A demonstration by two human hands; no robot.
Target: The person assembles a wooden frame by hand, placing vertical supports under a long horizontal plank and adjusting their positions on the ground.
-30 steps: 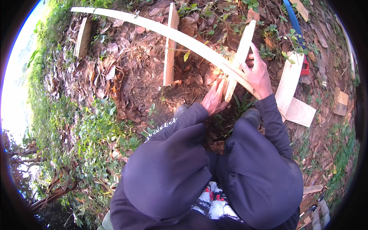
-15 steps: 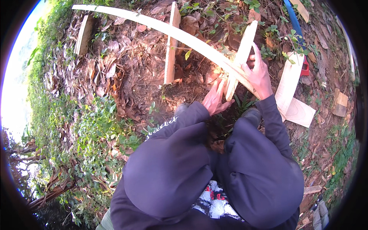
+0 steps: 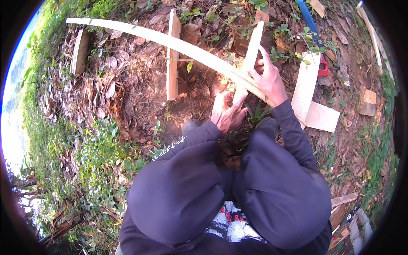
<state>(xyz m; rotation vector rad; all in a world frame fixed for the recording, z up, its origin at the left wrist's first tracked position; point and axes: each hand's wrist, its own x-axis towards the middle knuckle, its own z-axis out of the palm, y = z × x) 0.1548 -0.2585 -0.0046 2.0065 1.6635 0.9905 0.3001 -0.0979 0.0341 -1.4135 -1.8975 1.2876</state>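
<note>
A long pale wooden strip (image 3: 170,41) runs from the far left toward my feet and crosses a shorter pale board (image 3: 253,44). My right hand (image 3: 270,83) grips the two at their crossing, its thumb side against the strip and its raised fingers along the board's right edge. My left hand (image 3: 228,114) closes around the near end of the short board, which its fingers partly hide. Both pieces lie low over the ground in front of my shoes. Whether they are joined at the crossing I cannot tell.
An upright narrow plank (image 3: 173,59) stands under the strip, and a wood block (image 3: 80,53) lies farther left. To the right are crossed board offcuts (image 3: 307,87), a saw with a blue blade (image 3: 309,19) and red handle, and a small block (image 3: 367,101). Dry leaves and plants cover the ground.
The view has shifted, so the scene sits farther left. My left fingers have curled around the near end of the short board, which showed before. My right hand keeps its place at the crossing.
</note>
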